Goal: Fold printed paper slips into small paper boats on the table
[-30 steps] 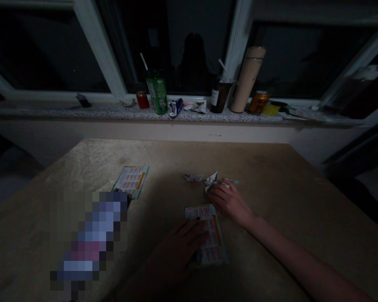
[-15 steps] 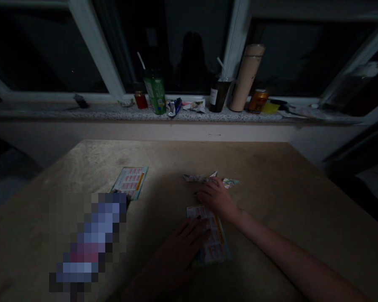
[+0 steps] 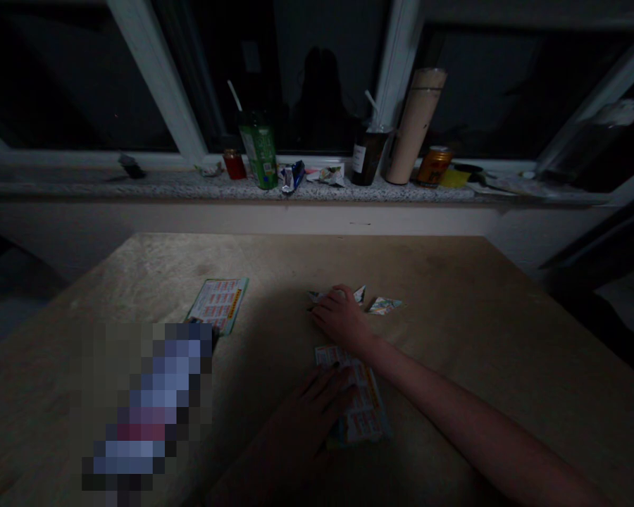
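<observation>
My left hand [image 3: 320, 405] lies palm down, fingers stretched out, on a printed sheet [image 3: 364, 412] with red blocks of text and a yellow strip. Further up the table, my right hand [image 3: 341, 317] rests over small folded paper pieces, its fingers extended and slightly bent. Its fingertips cover most of the leftmost folded piece [image 3: 313, 297]. Beside the knuckles, the tip of another folded piece [image 3: 360, 293] sticks up. A third folded paper piece [image 3: 384, 305] lies just right of the hand, apart from it. Dim light hides exact finger contact.
A similar printed sheet [image 3: 219, 303] lies at the left, partly behind a blurred-out object [image 3: 163, 387]. On the granite windowsill [image 3: 317, 193] stand a green cup [image 3: 261, 155] with a straw, a dark cup [image 3: 367, 158], a pink flask [image 3: 417, 127], an orange can [image 3: 434, 167] and a red jar [image 3: 234, 165].
My right hand has shifted left, from the middle folded piece to the leftmost one, uncovering more of the right-hand piece. My left hand stays on the sheet.
</observation>
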Demonstrator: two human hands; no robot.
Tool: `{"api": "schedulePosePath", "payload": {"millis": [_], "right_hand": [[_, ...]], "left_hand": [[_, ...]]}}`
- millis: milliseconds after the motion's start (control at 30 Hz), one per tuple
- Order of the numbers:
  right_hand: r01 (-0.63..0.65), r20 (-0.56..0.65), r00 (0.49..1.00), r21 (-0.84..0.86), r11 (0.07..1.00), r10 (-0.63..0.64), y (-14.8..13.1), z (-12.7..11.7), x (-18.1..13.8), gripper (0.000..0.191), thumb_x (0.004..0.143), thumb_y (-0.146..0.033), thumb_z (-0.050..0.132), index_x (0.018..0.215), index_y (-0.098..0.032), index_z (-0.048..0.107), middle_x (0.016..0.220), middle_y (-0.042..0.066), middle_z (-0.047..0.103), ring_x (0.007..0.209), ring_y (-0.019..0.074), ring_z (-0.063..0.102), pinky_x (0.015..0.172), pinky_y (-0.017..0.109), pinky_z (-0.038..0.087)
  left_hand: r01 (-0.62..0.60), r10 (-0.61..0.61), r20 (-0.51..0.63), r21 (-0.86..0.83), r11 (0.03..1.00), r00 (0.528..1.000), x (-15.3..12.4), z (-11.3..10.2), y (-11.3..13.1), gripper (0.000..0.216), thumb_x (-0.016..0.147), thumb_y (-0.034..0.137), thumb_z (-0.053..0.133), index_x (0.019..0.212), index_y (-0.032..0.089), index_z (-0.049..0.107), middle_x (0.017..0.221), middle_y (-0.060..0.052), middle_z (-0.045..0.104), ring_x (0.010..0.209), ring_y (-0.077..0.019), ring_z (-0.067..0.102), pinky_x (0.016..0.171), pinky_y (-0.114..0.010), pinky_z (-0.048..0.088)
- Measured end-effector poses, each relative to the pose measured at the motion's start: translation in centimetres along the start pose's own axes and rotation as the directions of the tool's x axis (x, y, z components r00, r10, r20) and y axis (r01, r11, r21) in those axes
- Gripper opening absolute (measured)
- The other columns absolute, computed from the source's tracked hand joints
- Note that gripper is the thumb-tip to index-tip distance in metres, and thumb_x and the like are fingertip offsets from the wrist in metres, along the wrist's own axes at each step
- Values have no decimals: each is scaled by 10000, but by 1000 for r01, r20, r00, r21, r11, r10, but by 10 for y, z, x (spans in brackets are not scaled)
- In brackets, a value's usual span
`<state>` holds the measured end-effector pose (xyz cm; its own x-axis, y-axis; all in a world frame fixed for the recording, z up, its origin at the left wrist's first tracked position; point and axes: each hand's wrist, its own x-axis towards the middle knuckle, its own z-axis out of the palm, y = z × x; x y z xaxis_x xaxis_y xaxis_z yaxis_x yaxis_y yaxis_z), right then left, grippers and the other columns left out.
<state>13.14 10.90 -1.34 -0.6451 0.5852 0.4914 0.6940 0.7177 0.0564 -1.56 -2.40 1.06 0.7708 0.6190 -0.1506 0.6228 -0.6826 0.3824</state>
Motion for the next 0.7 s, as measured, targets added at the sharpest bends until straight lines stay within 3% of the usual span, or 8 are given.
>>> {"api": "schedulePosePath", "payload": {"millis": [500, 700], "right_hand": [[-37, -34, 999, 39, 999, 39, 2, 3, 3, 143, 877, -283, 569, 857, -190, 675, 823, 44, 681, 870, 198, 540, 935, 408, 301], [-40, -103, 993, 157, 987, 57, 7, -19, -9, 225, 899, -361, 520, 916, -193, 670, 910, 46, 687, 889, 194, 544, 897, 375, 351]], "left_hand": [[-22, 22, -9, -10, 1000, 1000, 0, 3, -3, 757, 765, 160, 526, 1443, 231, 197, 1533, -25, 119, 1389, -245, 119, 1125, -455, 120], [-9, 9, -27, -3, 1000, 1000, -2, 4, -3, 803, 717, 94, 505, 1442, 244, 191, 1534, -7, 122, 1390, -227, 120, 1126, -439, 126]]}}
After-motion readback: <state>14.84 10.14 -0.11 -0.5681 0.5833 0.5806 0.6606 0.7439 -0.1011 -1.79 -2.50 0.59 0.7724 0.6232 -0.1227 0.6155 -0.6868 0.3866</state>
